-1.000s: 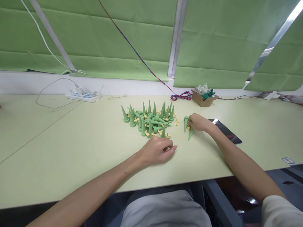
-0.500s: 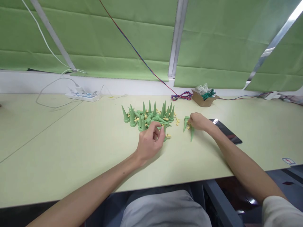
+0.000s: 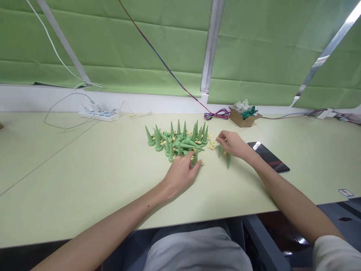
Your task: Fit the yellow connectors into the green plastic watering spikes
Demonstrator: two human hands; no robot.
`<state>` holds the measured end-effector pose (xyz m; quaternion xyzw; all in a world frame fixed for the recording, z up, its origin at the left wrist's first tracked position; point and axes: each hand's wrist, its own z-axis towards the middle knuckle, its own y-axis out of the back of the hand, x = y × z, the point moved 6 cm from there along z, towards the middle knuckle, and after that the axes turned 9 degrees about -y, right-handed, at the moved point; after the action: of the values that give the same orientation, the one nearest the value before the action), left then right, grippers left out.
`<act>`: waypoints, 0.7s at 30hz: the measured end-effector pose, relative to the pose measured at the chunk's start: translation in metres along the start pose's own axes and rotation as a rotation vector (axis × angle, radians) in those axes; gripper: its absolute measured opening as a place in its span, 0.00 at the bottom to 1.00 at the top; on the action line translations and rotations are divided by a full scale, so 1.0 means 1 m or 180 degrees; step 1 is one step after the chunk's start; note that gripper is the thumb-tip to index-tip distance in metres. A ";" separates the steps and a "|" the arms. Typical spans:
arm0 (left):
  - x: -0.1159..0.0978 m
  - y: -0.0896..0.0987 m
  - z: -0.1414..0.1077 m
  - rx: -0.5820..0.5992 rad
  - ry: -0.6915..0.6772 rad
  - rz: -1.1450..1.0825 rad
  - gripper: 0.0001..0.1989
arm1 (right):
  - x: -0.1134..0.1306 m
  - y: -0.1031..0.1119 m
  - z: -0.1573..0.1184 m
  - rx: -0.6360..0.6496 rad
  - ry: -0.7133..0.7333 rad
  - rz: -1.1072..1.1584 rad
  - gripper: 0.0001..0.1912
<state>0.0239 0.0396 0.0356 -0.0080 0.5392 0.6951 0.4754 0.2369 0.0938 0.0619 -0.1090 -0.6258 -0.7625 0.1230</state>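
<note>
A cluster of green plastic cone-shaped spikes point(image 3: 180, 140), some upright and some lying down, covers the middle of the table, with small yellow pieces among them. At the cluster's near right edge, my left hand point(image 3: 180, 171) has its thumb and index finger around an upright green spike point(image 3: 195, 155). My right hand point(image 3: 232, 143) is to the right of the cluster, its fingertips pinched on a small yellow piece point(image 3: 217, 139). Beneath that hand lie green spikes point(image 3: 229, 162), partly hidden by it. Loose yellow pieces point(image 3: 211, 145) rest between the cluster and my right hand.
A dark flat tablet-like device point(image 3: 269, 157) lies beside my right forearm. Farther back are a small cardboard box point(image 3: 244, 119) with clear and green plastic, a coiled red-and-blue cable point(image 3: 217, 114), and a white power strip point(image 3: 100, 115) with cords.
My right hand has lifted slightly away from the spikes beneath it and moved left, now with a yellow piece at its fingertips. My left hand has shifted right and lower around the upright spike.
</note>
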 end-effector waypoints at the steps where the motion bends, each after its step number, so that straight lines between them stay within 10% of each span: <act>1: 0.000 -0.001 0.000 0.0032 -0.0020 0.0021 0.11 | 0.005 -0.002 -0.003 0.0029 0.0092 0.0136 0.09; 21: 0.002 0.010 0.003 -0.0590 0.0000 -0.0262 0.17 | 0.044 -0.037 -0.028 0.0811 0.0503 0.2336 0.07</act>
<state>0.0172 0.0435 0.0430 -0.0740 0.4718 0.7219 0.5007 0.1827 0.0712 0.0360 -0.2501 -0.6235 -0.5901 0.4477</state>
